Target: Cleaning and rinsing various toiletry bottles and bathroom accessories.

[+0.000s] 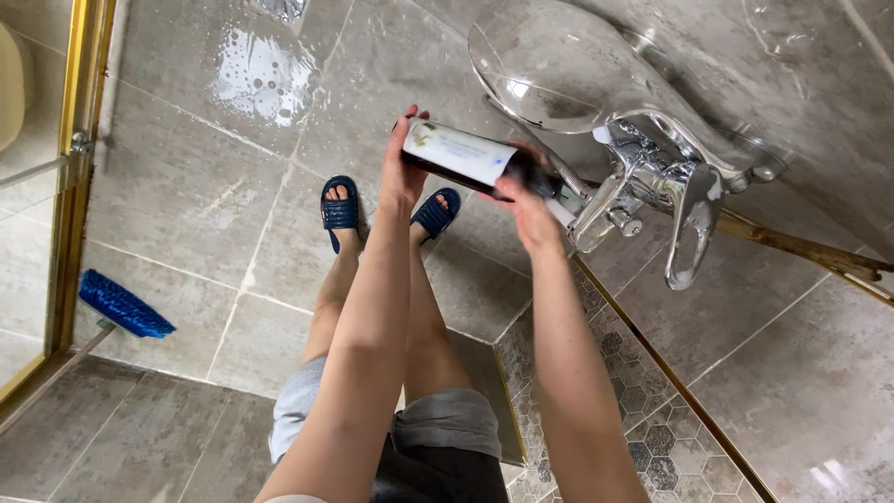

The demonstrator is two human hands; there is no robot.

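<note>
Bottle [466, 154] beside chrome tap [652, 182]; brush [123, 305] apart.

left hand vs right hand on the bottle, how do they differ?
The left hand grips the base end of the dark bottle, fingers wrapped over it; the right hand holds the cap end, nearer the chrome tap. The left sits higher in the view, the right lower. Both are bare and hold the bottle lying sideways.

Bottle [470, 156] held sideways between both hands, left of the tap [652, 191].
Below it, two slippered feet [341, 212] on the floor; brush [121, 305] far left by the door frame [73, 177].
</note>
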